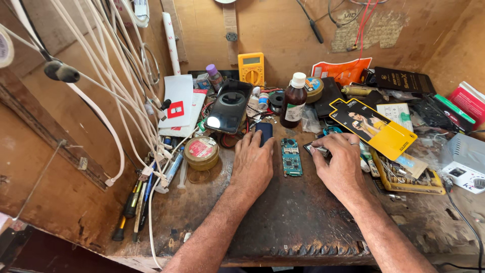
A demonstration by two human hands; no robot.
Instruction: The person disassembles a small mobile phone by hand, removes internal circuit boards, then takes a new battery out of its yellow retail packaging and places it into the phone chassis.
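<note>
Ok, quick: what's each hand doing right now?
Left hand: flat on the bench, fingertips on a dark blue phone part, no grip.
Right hand: fingers pressing on a small dark part, not lifted.

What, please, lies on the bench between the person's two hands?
A teal circuit board lies flat between the left hand and right hand, touching neither, in the head view.

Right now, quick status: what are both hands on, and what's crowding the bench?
Left hand flat, fingers touching dark blue phone part. Right hand pressing small dark part. Teal circuit board lies between them, untouched. Brown bottle and round tin close by.
</note>
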